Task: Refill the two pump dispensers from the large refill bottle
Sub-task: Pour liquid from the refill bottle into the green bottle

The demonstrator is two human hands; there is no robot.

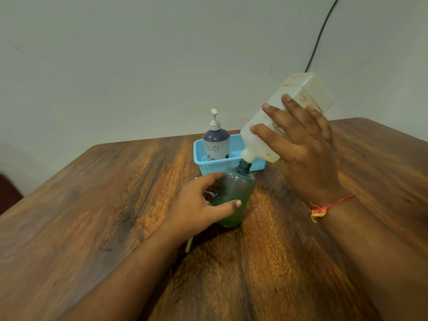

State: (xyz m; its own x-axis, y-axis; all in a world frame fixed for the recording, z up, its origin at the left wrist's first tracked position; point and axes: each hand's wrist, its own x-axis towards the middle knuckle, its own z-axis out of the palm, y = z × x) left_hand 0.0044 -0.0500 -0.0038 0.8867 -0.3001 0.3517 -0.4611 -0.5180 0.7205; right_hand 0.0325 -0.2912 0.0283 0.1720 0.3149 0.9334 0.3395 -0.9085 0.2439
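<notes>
**me:** ok so right hand is wrapped round the middle of the refill bottle, tipped neck-down, fingers spread across its side. Left hand is curled on the green bottle, thumb in front, fingers behind, keeping it upright on the table. The refill's neck sits right at the green one's open mouth, touching as far as I can tell

**other:** heavy? looks empty-ish

**me:** can't see a liquid level through the cloudy plastic, so my guess is it's light by now. Walls look soft enough to squeeze, which is why I'd grip the belly, not the base. Bit grimy, might be slippery with soap on it

**other:** and the green one?

**me:** small, smooth, only a little green stuff at the bottom, so it would tip easily if I let go. Holding it low on the body seems best. Narrow mouth, so any wobble means soap on the table

**other:** where's its pump?

**me:** something pale with a tube pokes out from behind my left hand, likely that, but it's mostly hidden

**other:** second one?

**me:** the dispenser stands in the blue basket just behind, pump still on, so I reckon that's not yet refilled
</notes>
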